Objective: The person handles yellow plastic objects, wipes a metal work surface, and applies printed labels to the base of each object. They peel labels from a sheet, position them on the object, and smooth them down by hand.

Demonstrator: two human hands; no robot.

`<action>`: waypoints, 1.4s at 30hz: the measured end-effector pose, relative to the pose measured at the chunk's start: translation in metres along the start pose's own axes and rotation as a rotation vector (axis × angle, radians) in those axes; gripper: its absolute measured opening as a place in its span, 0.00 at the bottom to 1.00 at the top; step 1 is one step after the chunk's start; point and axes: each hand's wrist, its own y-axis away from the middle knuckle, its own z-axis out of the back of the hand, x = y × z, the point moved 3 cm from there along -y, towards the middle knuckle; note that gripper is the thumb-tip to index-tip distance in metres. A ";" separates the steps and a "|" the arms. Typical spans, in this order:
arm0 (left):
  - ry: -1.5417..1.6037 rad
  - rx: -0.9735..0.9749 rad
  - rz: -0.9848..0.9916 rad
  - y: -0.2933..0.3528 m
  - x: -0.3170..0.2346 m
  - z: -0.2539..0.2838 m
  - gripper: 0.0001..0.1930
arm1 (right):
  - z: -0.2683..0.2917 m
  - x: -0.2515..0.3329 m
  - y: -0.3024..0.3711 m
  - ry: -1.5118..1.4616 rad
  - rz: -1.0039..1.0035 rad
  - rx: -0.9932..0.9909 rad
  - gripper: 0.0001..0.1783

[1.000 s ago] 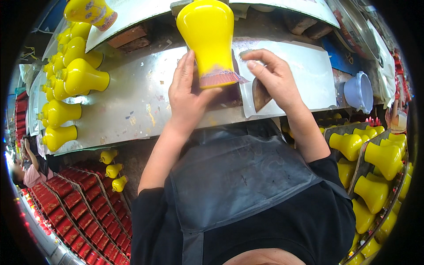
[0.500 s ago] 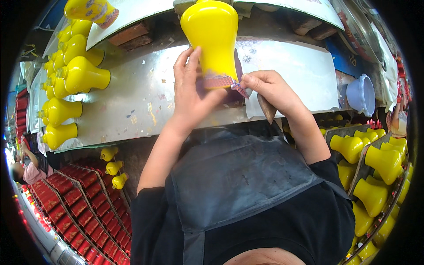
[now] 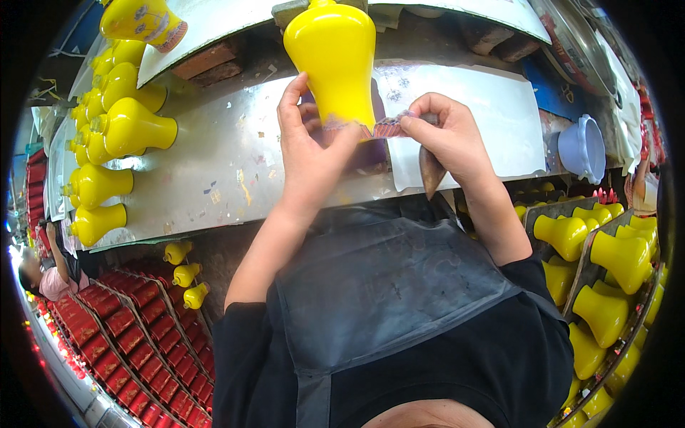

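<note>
A glossy yellow vase (image 3: 332, 60) lies on the worktable, its narrow neck toward the far side and its base toward me. My left hand (image 3: 314, 146) curves around the vase's lower left side, the thumb pressing at the base rim. Between thumb and fingertips, my right hand (image 3: 446, 135) pinches the loose end of a red-striped patterned decal strip (image 3: 387, 128). That strip stretches right from the base, where its other part lies against the vase. A brownish pointed flat tool (image 3: 430, 173) sticks out below my right palm; its other end is hidden.
Several plain yellow vases (image 3: 141, 127) lie along the table's left side, near a decorated vase (image 3: 146, 21). White paper (image 3: 492, 128) covers the table's right part, beside a lavender bucket (image 3: 581, 150). Racks of yellow vases (image 3: 599, 314) stand lower right, red items (image 3: 135, 328) lower left.
The decal's loose end, crumpled near the base before, is now drawn out to the right by my right hand. My left thumb has come onto the base rim, and the vase has shifted slightly left.
</note>
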 end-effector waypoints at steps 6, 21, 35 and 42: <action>-0.068 -0.007 -0.044 0.000 0.002 0.001 0.45 | -0.013 -0.026 -0.023 0.149 0.068 -0.033 0.09; -0.056 0.047 -0.008 0.001 0.004 0.000 0.51 | -0.035 -0.025 0.030 0.631 0.657 -0.194 0.22; -0.058 0.051 -0.029 0.002 0.003 0.000 0.52 | -0.049 -0.038 0.033 0.780 0.723 -0.225 0.34; 0.056 0.098 0.052 0.003 0.000 0.001 0.48 | -0.047 -0.024 0.036 0.718 0.757 -0.245 0.34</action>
